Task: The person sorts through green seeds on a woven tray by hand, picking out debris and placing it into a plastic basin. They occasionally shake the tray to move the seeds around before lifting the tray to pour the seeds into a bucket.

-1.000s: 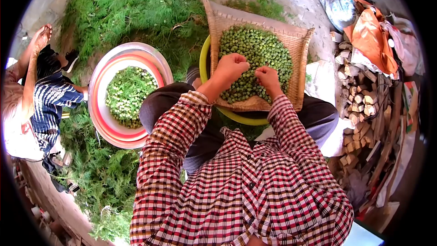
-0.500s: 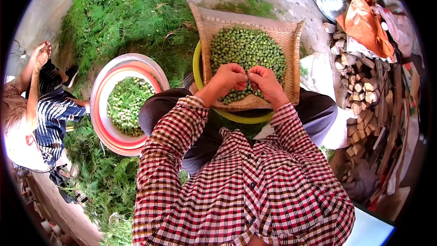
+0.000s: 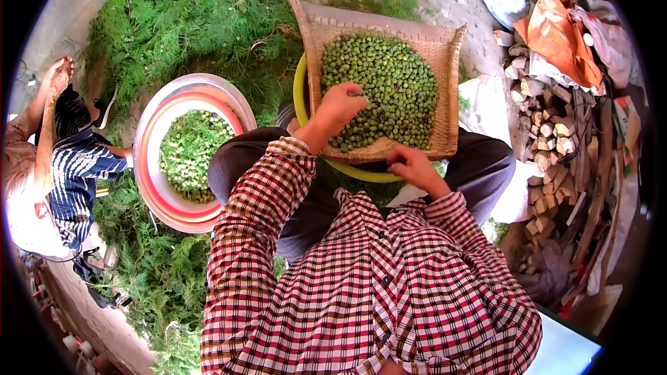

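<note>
A woven wicker tray (image 3: 445,107) holds a heap of small round green fruits (image 3: 389,73). It rests on a yellow-green basin (image 3: 300,97) between my knees. My left hand (image 3: 338,110) is over the left part of the heap, its fingers bent and pressed together; whatever they hold is too small to make out. My right hand (image 3: 417,169) hovers just off the tray's near edge, fingers curled inward, their tips partly hidden.
At left stands a red-rimmed basin (image 3: 149,187) of green fruits and sprigs. Feathery green branches (image 3: 187,14) cover the ground. Another person (image 3: 76,160) sits at far left. Split firewood (image 3: 552,132) and an orange bag (image 3: 556,38) lie at right.
My hands have parted from their meeting point over the heap. The right one has drawn back toward me, past the tray's near edge; the left has shifted slightly left and up.
</note>
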`<act>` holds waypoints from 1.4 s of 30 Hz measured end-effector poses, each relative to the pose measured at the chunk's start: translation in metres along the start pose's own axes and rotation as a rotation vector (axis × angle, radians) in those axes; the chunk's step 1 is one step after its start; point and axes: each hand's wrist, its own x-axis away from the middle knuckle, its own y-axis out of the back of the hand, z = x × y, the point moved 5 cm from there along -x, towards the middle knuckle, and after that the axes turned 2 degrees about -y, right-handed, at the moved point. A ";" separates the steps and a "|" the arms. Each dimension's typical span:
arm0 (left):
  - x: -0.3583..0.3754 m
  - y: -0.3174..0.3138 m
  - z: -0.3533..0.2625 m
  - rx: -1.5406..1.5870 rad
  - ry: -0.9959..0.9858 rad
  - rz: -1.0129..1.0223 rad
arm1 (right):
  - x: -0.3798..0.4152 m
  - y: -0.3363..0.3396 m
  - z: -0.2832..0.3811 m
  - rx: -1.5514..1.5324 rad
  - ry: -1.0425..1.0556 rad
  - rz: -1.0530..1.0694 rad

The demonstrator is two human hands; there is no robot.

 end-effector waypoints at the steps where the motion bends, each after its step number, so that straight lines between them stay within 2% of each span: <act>1: 0.000 0.001 -0.001 -0.050 -0.016 -0.019 | 0.002 -0.005 -0.003 -0.006 -0.002 0.000; 3: 0.002 0.003 -0.006 -0.068 -0.011 -0.033 | 0.008 -0.018 0.006 0.320 0.226 0.021; 7: 0.003 0.007 -0.007 -0.058 -0.036 -0.063 | 0.003 -0.011 0.009 0.275 0.276 -0.102; 9: 0.005 0.007 -0.009 -0.039 -0.038 -0.067 | -0.006 0.000 0.002 0.251 0.105 -0.146; 10: 0.006 0.006 -0.009 -0.024 -0.037 -0.066 | -0.013 0.003 0.003 0.254 0.105 -0.144; 12: 0.006 0.007 -0.008 -0.004 -0.034 -0.067 | -0.031 0.010 -0.005 0.130 -0.048 -0.176; 15: 0.004 0.009 -0.007 0.049 -0.052 -0.054 | -0.064 0.003 -0.033 0.316 0.013 -0.234; 17: 0.003 0.010 -0.007 0.030 -0.007 0.031 | -0.082 -0.002 -0.041 0.431 0.021 -0.249; 19: 0.006 0.012 -0.011 0.050 -0.006 0.035 | -0.092 -0.004 -0.052 0.488 -0.177 -0.298; 23: 0.010 0.011 -0.018 0.071 -0.028 0.029 | -0.097 -0.008 -0.057 0.495 -0.279 -0.343; 27: 0.009 0.010 -0.019 0.067 -0.060 0.040 | -0.097 -0.015 -0.058 0.471 -0.309 -0.373; 30: 0.007 0.008 -0.017 0.053 -0.085 0.042 | -0.094 -0.019 -0.052 0.441 -0.240 -0.463; 33: 0.006 0.008 -0.018 0.034 -0.095 0.046 | -0.096 -0.022 -0.050 0.581 -0.178 -0.445; 35: 0.009 0.008 -0.021 0.032 -0.093 0.055 | -0.094 -0.015 -0.062 0.335 -0.113 -0.508; 36: 0.011 0.009 -0.023 0.053 -0.075 0.053 | -0.091 -0.012 -0.066 0.335 -0.111 -0.508; 38: 0.011 0.011 -0.022 0.074 -0.057 0.051 | -0.082 -0.003 -0.084 -0.076 -0.208 -0.618; 39: 0.008 0.013 -0.020 0.083 -0.056 0.039 | -0.080 -0.001 -0.089 -0.323 -0.331 -0.625; 40: 0.006 0.014 -0.019 0.090 -0.056 0.029 | -0.078 0.003 -0.085 -0.323 -0.330 -0.628; 42: 0.005 0.014 -0.020 0.105 -0.064 0.025 | -0.068 0.009 -0.083 -0.682 -0.528 -0.570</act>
